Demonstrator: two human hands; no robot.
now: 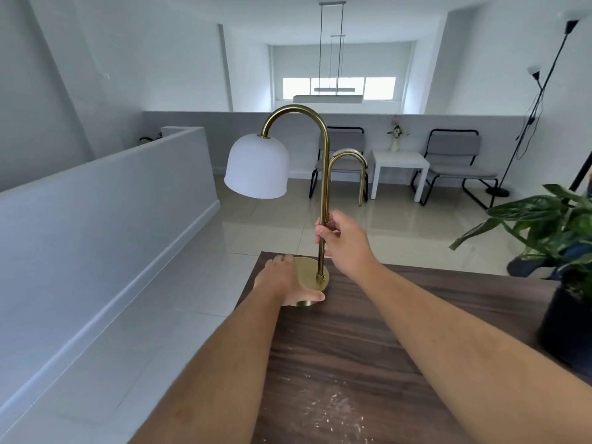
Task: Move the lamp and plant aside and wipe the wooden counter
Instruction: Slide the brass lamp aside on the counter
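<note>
A brass lamp [324, 174] with a white dome shade [256, 166] stands at the far left corner of the dark wooden counter [352, 341]. My right hand [339, 240] is closed around its upright stem just above the base. My left hand [285, 282] grips the round brass base [310, 272] from the left, thumb along its front edge. A green leafy plant [551, 219] in a dark pot [567, 328] stands at the counter's right side. White wet or powdery smears [330, 411] lie on the counter near me.
The counter's left edge drops to a tiled floor beside a low grey wall [105, 203]. Beyond the counter are two grey chairs [455, 161], a small white table [397, 168] with a vase, and a floor lamp [525, 107].
</note>
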